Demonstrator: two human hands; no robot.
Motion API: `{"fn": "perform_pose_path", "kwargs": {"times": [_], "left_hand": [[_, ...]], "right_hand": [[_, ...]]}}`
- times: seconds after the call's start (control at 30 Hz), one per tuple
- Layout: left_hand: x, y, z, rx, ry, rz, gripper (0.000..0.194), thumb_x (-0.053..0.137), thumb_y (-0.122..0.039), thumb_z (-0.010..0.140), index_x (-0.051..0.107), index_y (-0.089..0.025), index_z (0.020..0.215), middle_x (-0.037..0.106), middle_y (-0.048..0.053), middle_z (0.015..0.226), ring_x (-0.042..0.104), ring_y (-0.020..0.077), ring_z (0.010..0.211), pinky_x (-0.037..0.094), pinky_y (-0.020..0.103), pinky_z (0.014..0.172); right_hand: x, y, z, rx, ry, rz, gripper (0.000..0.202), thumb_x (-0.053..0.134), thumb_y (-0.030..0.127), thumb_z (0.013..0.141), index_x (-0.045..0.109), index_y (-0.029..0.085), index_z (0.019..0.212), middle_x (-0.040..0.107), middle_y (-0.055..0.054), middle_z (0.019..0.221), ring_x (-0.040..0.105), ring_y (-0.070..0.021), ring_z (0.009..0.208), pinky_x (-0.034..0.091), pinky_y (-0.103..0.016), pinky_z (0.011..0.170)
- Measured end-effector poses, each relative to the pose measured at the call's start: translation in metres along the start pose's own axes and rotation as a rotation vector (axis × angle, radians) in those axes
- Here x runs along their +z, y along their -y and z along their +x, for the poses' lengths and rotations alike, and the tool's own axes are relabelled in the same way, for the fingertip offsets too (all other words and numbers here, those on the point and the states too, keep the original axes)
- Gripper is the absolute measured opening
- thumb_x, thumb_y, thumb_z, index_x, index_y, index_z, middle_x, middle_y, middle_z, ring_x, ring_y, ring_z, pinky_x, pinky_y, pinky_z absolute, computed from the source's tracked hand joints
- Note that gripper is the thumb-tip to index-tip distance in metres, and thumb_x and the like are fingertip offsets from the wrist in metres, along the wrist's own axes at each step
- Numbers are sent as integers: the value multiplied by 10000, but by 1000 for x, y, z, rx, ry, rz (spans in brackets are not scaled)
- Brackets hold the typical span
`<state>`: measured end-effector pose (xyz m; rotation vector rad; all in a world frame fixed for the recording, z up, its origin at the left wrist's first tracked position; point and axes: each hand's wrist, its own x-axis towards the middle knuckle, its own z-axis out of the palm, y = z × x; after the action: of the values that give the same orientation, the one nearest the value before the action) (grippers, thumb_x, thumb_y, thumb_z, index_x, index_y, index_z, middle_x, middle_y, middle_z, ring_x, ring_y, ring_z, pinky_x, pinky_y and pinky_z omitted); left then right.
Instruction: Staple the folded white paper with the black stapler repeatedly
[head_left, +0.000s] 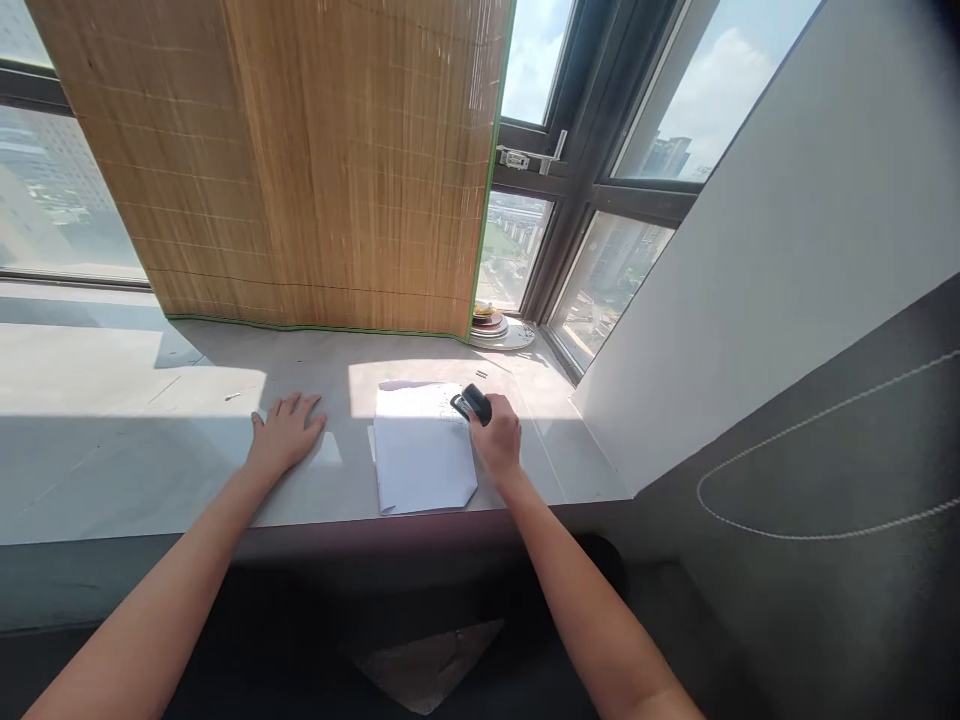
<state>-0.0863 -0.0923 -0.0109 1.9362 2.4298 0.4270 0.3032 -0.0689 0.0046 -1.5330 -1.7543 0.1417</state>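
On the pale windowsill ledge lies a stack of white paper, its bottom right corner cut or folded off. My right hand is wrapped round a small black stapler, held at the upper right corner of the paper. Small dark marks show on the sheet beside the stapler. Whether the stapler's jaws grip the paper I cannot tell. My left hand rests flat on the ledge to the left of the paper, fingers spread and holding nothing.
A bamboo blind hangs down to the ledge. Stacked plates stand in the window corner. Loose staples lie beyond the paper, and a small scrap lies further left. A white wall slopes up at the right.
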Motion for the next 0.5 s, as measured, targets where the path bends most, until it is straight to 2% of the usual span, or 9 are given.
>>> {"fn": "perform_pose_path", "kwargs": {"times": [0.07,0.13,0.23,0.33,0.5], "left_hand": [[3,7,-1,-40,21,26,565,375,-426,1107,542,-186,1590,433,231,1718,360,448,1599,236,826,1228],[6,6,-1,-55,4,28,565,344,-425,1108,535,-191,1586,435,227,1713,374,430,1589,241,826,1228],[9,3,0,-27,-4,23,573,315,-416,1107,532,-172,1578,452,235,1692,376,427,1581,248,844,1215],[11,7,3,-14,22,30,573,276,-398,1111,531,-164,1568,449,243,1685,364,428,1582,244,868,1196],[12,11,7,-37,22,51,576,275,-409,1113,522,-175,1578,445,239,1686,390,439,1563,260,849,1195]], "right_hand": [[15,32,-7,-13,129,21,138,716,231,969,625,221,1073,704,-65,1092,657,-248,969,444,-327,772],[33,60,-13,-19,233,24,152,736,237,962,603,228,1035,697,-57,1083,653,-237,961,437,-315,756],[55,78,-19,-8,286,9,167,707,195,968,584,224,1076,696,-80,1134,647,-247,1016,448,-318,777],[53,59,-18,-13,282,-18,182,698,192,972,583,224,1110,705,-92,1142,636,-273,1084,457,-334,821],[17,-6,-11,22,206,-77,130,677,186,996,598,215,1096,719,-94,1124,645,-270,1066,445,-334,836]]}}
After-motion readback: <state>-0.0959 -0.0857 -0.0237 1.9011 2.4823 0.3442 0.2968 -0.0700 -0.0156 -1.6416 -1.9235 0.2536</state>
